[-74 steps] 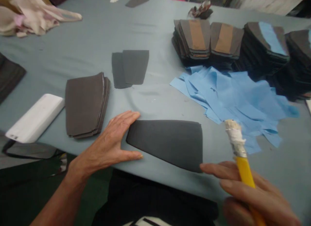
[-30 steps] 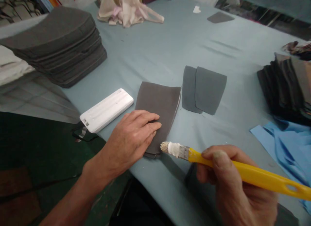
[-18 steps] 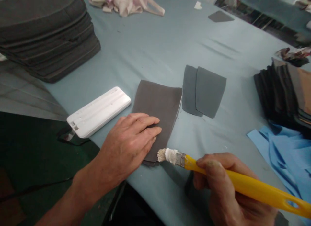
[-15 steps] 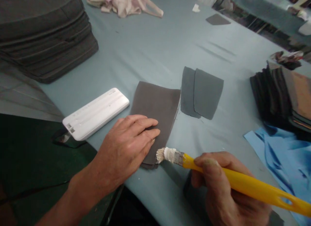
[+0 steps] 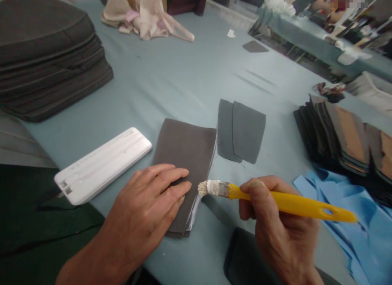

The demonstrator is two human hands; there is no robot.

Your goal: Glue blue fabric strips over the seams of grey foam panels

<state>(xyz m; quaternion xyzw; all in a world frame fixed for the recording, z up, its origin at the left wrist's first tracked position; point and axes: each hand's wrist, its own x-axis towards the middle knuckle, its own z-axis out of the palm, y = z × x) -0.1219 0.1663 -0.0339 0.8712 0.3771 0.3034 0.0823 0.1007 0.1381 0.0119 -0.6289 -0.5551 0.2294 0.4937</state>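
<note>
Under my left hand [image 5: 153, 203] lies a dark grey-brown flat piece [image 5: 186, 144], with at least one more layer showing beneath its lower edge. The fingers rest flat and stretched out on its surface. My right hand [image 5: 275, 219] grips a yellow-handled paintbrush [image 5: 294, 203] between thumb and fingers. White wrapping surrounds the base of the bristles. The bristle tip touches the piece's right edge, where a white wet-looking streak [image 5: 192, 215] runs down to the lower corner. Two smaller grey pieces [image 5: 249, 132] overlap just beyond the right edge.
A white power bank [image 5: 104, 166] lies left of my left hand. Tall dark stacked pieces [image 5: 45, 44] stand at the far left. On the right are more stacked pieces [image 5: 346, 134] and blue fabric [image 5: 352, 219]. Beige cloth [image 5: 147, 15] lies at the back. A dark object [image 5: 245, 256] sits near my right wrist.
The brush has moved up along the piece's right edge from near the lower corner, and a white streak now shows behind it. My left hand stays on the piece. The view has shifted.
</note>
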